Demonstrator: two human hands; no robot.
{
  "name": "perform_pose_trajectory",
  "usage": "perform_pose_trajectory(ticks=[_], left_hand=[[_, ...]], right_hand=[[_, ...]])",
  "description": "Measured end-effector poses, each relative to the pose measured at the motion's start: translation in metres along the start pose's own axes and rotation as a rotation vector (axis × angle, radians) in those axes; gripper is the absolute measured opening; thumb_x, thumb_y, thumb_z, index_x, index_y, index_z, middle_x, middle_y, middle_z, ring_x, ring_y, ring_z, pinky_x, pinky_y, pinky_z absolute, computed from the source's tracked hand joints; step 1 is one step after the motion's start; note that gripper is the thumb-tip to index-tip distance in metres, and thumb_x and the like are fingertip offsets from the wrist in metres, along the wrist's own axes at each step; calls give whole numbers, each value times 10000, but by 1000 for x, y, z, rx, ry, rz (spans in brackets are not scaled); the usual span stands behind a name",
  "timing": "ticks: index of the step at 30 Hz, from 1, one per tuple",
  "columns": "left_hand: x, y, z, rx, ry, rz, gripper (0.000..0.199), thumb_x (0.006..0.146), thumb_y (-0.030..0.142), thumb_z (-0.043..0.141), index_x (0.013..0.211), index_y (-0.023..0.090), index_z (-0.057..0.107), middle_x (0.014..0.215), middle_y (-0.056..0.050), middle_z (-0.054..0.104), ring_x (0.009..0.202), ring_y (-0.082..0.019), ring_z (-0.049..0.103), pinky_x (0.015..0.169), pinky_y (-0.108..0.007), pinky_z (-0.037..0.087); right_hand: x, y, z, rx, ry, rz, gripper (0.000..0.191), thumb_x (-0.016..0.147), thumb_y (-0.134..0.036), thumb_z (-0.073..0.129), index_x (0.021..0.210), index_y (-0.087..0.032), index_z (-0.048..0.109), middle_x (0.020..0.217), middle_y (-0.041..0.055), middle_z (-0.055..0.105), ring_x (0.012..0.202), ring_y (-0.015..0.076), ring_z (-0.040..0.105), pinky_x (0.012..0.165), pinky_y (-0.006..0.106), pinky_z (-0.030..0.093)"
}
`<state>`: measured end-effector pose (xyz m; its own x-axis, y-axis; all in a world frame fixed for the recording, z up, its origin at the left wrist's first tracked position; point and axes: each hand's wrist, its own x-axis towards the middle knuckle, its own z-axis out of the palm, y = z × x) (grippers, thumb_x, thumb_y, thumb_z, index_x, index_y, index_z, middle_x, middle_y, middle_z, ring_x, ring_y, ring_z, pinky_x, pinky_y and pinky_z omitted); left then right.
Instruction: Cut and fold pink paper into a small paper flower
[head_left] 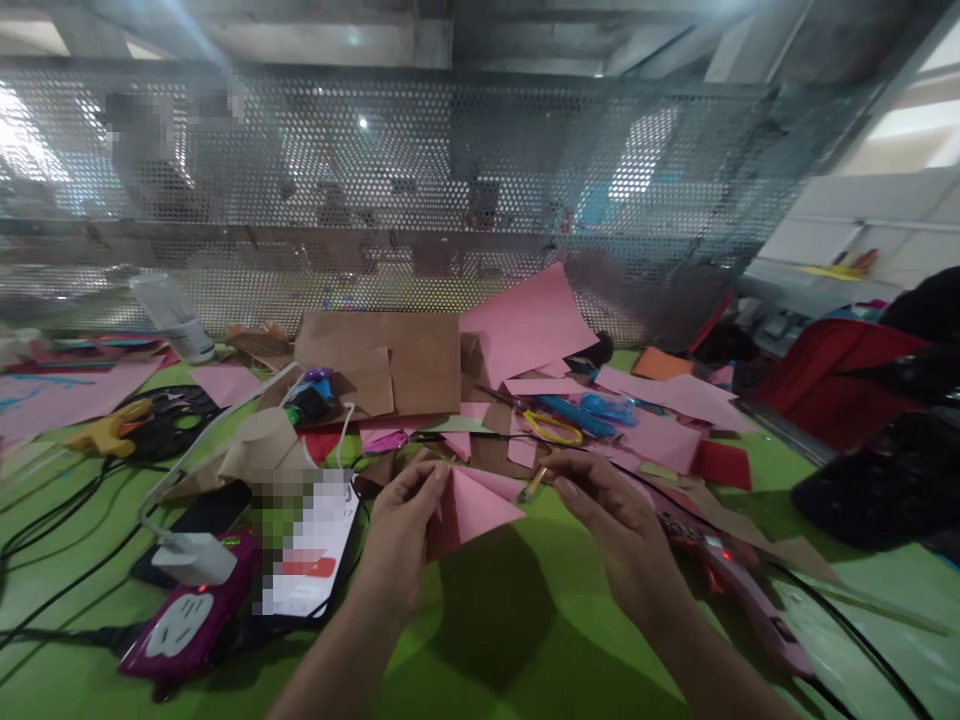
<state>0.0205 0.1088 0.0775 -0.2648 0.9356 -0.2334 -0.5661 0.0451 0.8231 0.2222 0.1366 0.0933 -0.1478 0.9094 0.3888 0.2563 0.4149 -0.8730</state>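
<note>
My left hand [397, 535] is closed on a folded piece of pink paper [480, 512], thumb on top near its upper left edge. The paper is creased into a pointed shape, its tip aimed right, above the green table [502, 655]. My right hand [611, 525] pinches a small thin yellowish piece [534, 484] between thumb and fingertips. The lower end of that piece looks pale and lies close to the paper's right side; whether they touch I cannot tell. Blur hides what kind of thing it is.
Left stand a lit phone [319, 555], a purple power strip [187, 625] with a white charger [195, 558], and cables. Behind lie brown cardboard [375, 365], pink scraps [660, 440] and yellow-handled scissors [553, 428]. A pink corded tool [754, 600] with a red light lies right.
</note>
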Motion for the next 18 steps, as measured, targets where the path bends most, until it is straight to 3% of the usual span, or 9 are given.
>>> perform_pose_trajectory(ticks=[3,5,11,18], left_hand=[[1,1,1,-171,-25,-61,342,547,330,886,783,174,693,746,31,658,614,-72,583,577,-164,468],[0,0,2,-216,-55,-81,328,562,298,886,788,174,683,745,38,655,619,-65,588,581,-155,469],[-3,-2,5,-153,-98,-144,367,553,351,885,749,160,642,632,47,609,548,-65,539,516,-151,420],[-3,-3,6,-52,-116,-73,333,619,416,827,722,163,635,650,38,578,577,-79,498,560,-180,379]], right_hand=[[1,6,5,89,-68,51,325,819,-362,695,1125,-261,651,1074,59,670,977,222,614,822,348,517],[0,6,11,135,-88,80,328,773,-348,743,1081,-255,679,1045,58,684,942,218,627,808,349,526],[1,4,18,252,-57,116,147,718,-342,792,809,-236,746,783,19,695,742,178,630,671,285,516],[5,3,15,383,25,208,175,609,-315,851,727,-237,748,725,17,693,702,183,631,638,277,504]])
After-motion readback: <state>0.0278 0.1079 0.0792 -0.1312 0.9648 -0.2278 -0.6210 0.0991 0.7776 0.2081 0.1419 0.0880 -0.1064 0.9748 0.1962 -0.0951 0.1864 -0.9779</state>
